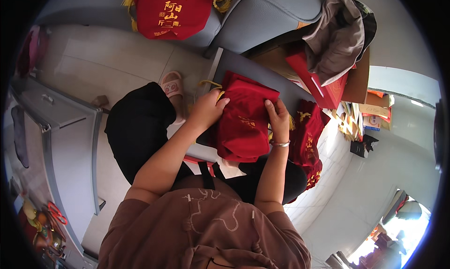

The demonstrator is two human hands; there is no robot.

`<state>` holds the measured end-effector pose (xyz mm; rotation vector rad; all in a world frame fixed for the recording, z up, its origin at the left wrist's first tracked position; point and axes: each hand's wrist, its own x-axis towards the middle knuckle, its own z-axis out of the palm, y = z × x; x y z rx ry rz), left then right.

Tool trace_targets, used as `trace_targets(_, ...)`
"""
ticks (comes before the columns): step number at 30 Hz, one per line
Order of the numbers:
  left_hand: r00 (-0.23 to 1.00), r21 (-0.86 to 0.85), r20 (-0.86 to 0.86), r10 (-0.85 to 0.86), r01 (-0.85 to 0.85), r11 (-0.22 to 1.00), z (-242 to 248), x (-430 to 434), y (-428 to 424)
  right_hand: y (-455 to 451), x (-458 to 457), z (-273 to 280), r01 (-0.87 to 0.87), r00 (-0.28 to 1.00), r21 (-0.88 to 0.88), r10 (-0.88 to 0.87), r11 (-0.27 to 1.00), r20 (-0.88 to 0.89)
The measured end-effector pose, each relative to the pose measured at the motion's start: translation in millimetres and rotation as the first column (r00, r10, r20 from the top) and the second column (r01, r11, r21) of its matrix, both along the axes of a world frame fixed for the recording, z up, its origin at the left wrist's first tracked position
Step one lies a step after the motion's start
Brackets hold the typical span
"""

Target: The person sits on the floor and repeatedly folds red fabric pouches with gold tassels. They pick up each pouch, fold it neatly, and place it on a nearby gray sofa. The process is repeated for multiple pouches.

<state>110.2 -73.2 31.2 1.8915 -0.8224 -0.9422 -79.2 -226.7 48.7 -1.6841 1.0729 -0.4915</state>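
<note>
A red cloth drawstring bag [244, 128] with gold print lies before me, partly over a grey-topped low table [242, 59] and partly over my lap. On its left upper edge, my left hand [211, 109] pinches the cloth beside a yellow twisted cord [220, 95]. My right hand [278, 117], with a bracelet at the wrist, grips the right edge, thumb on top of the cloth. Some yellow tassel shows past the fingers there. The bag looks soft and folded; whether anything is inside I cannot tell.
More red bags [306, 139] are piled to my right. Another red bag [172, 14] rests on a grey sofa [270, 17]. Beyond the table, a cardboard box [357, 80] holds red boxes [327, 89] under a draped garment [337, 36]. A grey-edged table [70, 153] stands at left.
</note>
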Motion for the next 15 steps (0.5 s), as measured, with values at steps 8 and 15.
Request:
trace_targets(8,0.992,-0.042,-0.115,0.045,-0.050,0.998,4,4,-3,3,7,9,0.002,0.994,-0.118,-0.015,0.993,-0.105)
trace_targets(15,0.997,0.018,-0.067,0.026,-0.024,1.000,18,13,-6,4,9,16,-0.015,0.973,-0.200,-0.031,0.980,-0.228)
